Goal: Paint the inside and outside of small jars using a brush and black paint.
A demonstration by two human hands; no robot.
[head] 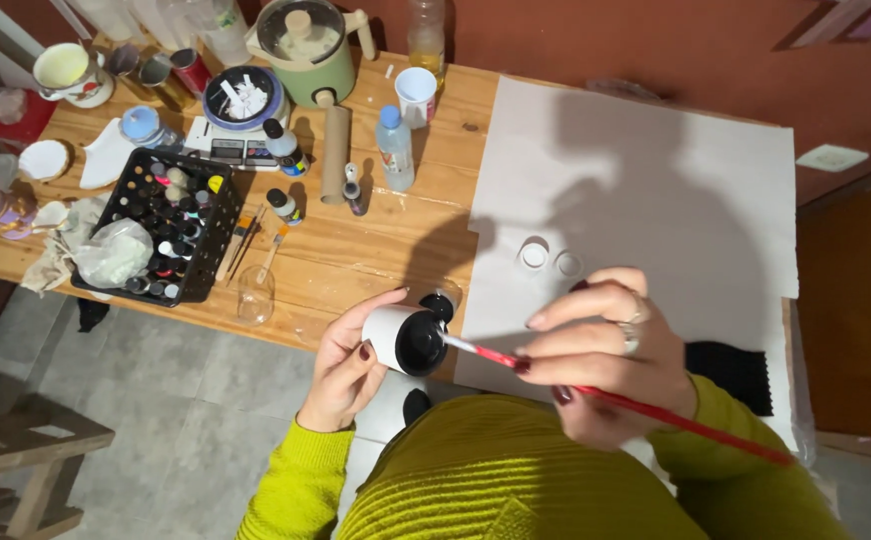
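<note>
Left hand (344, 372): nearest the camera, in a yellow-green sleeve, its grip wrapped around a small white cup (401, 339) held tilted, mouth toward the right hand, just off the near edge of the surface.
Cup: white outside, black and glossy inside (wet paint, by the look of it).
Right hand (601, 345): fingers pinching a red-handled paintbrush (616, 398) near its front end; the tip is in the cup's mouth, the long handle runs back over the wrist.
Paint pot: a small open black pot (440, 303) sits on the surface just beyond the cup, close to the edge.
White sheet (656, 190): large, covering the right part of the wooden surface (356, 250); two small white lids (550, 257) lie on it beyond the right hand.
Further left: a clear glass (255, 294), loose brushes, a black crate of paint bottles (166, 225).
Far side: a cardboard tube (335, 152), a water bottle (394, 148), a white mug (416, 95), a green lidded pot (308, 38).
Risk, smudge: I judge the left thumb near the rim could pick up black and mark the white outside.
Risk, drip: the cup hangs over lap and floor, so an overloaded brush would drip there.
Risk, spill: the open pot is near the working hands; a nudge could tip it.
</note>
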